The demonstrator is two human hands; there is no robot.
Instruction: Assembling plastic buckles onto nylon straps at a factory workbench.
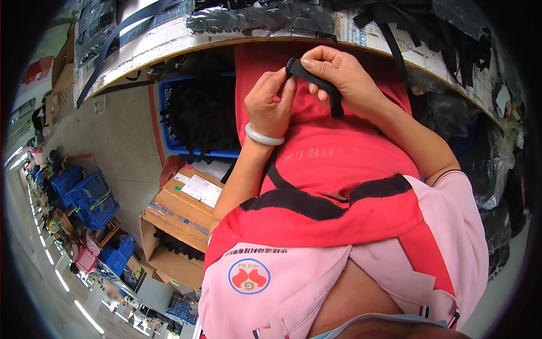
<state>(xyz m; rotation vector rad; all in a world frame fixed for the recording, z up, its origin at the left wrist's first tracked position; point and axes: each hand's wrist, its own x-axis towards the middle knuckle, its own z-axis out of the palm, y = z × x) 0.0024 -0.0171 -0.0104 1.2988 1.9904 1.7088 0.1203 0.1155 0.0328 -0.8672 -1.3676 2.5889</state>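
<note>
Working with both hands, we hold a black strap point(317, 81) just off the middle of the near edge of the tabletop point(158, 48), in front of our red apron point(333, 150). Our left grip point(269, 107) is closed at the strap's folded end, thumb and forefinger pinching it, and a pale bangle point(264, 137) circles that wrist. Our right grip point(342, 72) is closed too, its thumb pressing on the strap near the same end, while the rest of the band curves down below the palm to a loose tail.

On the tabletop before us lie black pieces in clear plastic wrapping point(259, 20). A dark blue strap point(107, 53) hangs over the near edge by the left corner, and black straps point(395, 50) trail over the near edge toward the right corner. Below the tabletop, left of our apron, we have a blue basket point(164, 121) holding black material point(202, 116). Nearer us sits a cardboard carton point(176, 210), with more black pieces point(176, 244) showing in its side opening.
</note>
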